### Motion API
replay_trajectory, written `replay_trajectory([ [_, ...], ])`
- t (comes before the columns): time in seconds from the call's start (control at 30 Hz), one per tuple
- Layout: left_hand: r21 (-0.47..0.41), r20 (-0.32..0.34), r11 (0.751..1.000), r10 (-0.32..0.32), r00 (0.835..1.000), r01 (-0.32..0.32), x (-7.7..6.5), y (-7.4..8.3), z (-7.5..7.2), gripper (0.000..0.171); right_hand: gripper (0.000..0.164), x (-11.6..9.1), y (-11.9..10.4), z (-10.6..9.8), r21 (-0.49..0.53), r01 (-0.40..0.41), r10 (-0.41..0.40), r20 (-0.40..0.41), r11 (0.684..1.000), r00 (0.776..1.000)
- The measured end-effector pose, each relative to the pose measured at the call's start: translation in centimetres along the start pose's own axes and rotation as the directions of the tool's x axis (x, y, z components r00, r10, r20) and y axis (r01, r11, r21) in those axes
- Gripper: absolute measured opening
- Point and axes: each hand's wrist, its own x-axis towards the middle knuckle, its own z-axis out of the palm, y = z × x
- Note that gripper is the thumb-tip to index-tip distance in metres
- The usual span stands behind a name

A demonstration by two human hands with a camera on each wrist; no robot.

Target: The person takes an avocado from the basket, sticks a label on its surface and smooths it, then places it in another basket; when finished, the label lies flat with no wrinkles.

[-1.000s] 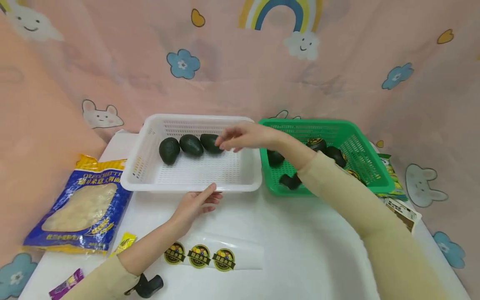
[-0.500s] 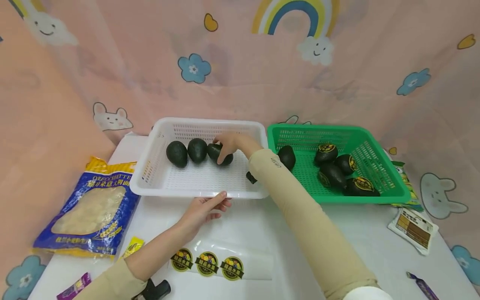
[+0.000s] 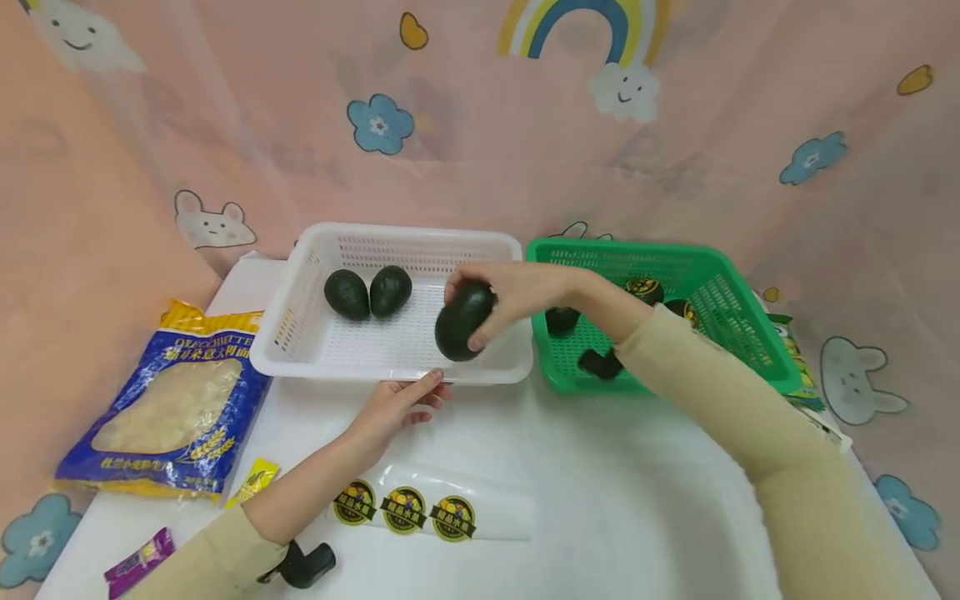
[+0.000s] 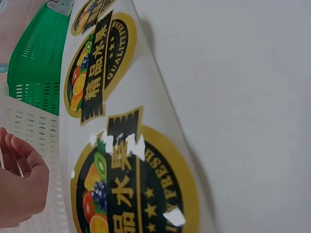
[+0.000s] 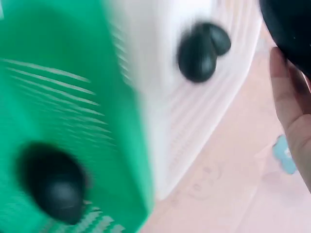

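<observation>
In the head view my right hand grips a dark green avocado, fingers and thumb around its sides, over the right part of the white basket. The right wrist view shows the same avocado at its upper right edge beside my fingers. Two more avocados, one at the left and one beside it, lie together in the white basket. My left hand holds that basket's front rim, its thumb on the rim and the other fingers below.
A green basket with several avocados, some bearing round labels, stands at right, partly behind my right arm. In front lies a strip of round fruit stickers. At left are a blue pasta bag, a yellow packet and a purple packet.
My right hand reached into the white basket, took hold of the rightmost of three avocados there and lifted it toward the front right. The left hand has stayed at the rim.
</observation>
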Motion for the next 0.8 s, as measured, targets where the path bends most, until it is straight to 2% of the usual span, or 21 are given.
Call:
replay_trajectory([
  [0.07,0.003,-0.003,1.000,-0.002,1.000,0.002,0.2,0.0,0.0,0.046,0.066,-3.8,0.2,1.7,0.023,0.085,-0.084,-0.021,0.996,0.996],
  [0.13,0.010,-0.011,1.000,-0.009,1.000,0.009,0.2,0.0,0.1,0.049,0.066,-7.5,0.9,4.1,-0.008,0.134,-0.134,-0.061,0.991,0.989],
  [0.2,0.016,-0.020,1.000,-0.020,1.000,0.020,0.1,0.0,0.0,0.051,0.064,-10.6,2.2,7.0,-0.020,0.130,-0.132,-0.121,0.991,0.984],
  [0.27,0.029,-0.022,0.999,-0.025,0.999,0.025,0.0,-0.1,-0.1,0.052,0.061,-12.9,3.9,10.2,-0.022,0.058,-0.061,-0.204,0.998,0.977],
  [0.33,0.046,-0.025,0.999,-0.025,0.999,0.026,-0.2,-0.1,-0.4,0.051,0.062,-14.2,5.7,13.3,-0.005,-0.026,0.023,-0.284,1.000,0.958],
  [0.47,0.090,0.006,0.996,-0.019,1.000,0.019,-0.4,-0.1,-0.8,0.054,0.063,-14.9,8.4,17.6,0.078,-0.088,0.111,-0.360,0.993,0.926],
  [0.53,0.149,0.072,0.989,-0.003,0.997,-0.008,-0.7,-0.2,-0.9,0.055,0.064,-14.9,9.0,18.5,0.105,-0.078,0.111,-0.365,0.991,0.924],
  [0.6,0.264,0.185,0.961,0.035,0.982,-0.084,-1.3,-0.5,-1.0,0.052,0.068,-14.9,9.2,18.8,0.123,-0.071,0.112,-0.365,0.990,0.924],
  [0.63,0.340,0.252,0.928,0.065,0.965,-0.151,-1.7,-0.6,-1.1,0.050,0.070,-15.0,9.2,18.8,0.121,-0.074,0.114,-0.360,0.990,0.926],
  [0.67,0.421,0.318,0.879,0.087,0.944,-0.223,-2.3,-0.8,-1.3,0.049,0.073,-15.1,9.2,18.8,0.117,-0.077,0.114,-0.352,0.990,0.929],
  [0.7,0.503,0.383,0.808,0.111,0.917,-0.308,-2.8,-0.9,-1.4,0.050,0.076,-15.2,9.1,18.7,0.105,-0.082,0.114,-0.345,0.991,0.932],
  [0.73,0.571,0.443,0.722,0.129,0.887,-0.390,-3.4,-1.1,-1.6,0.052,0.080,-15.3,9.0,18.6,0.091,-0.093,0.119,-0.337,0.991,0.934],
  [0.8,0.672,0.530,0.529,0.145,0.836,-0.518,-4.3,-1.4,-1.9,0.061,0.086,-15.7,8.8,18.3,0.054,-0.119,0.130,-0.329,0.991,0.935],
])
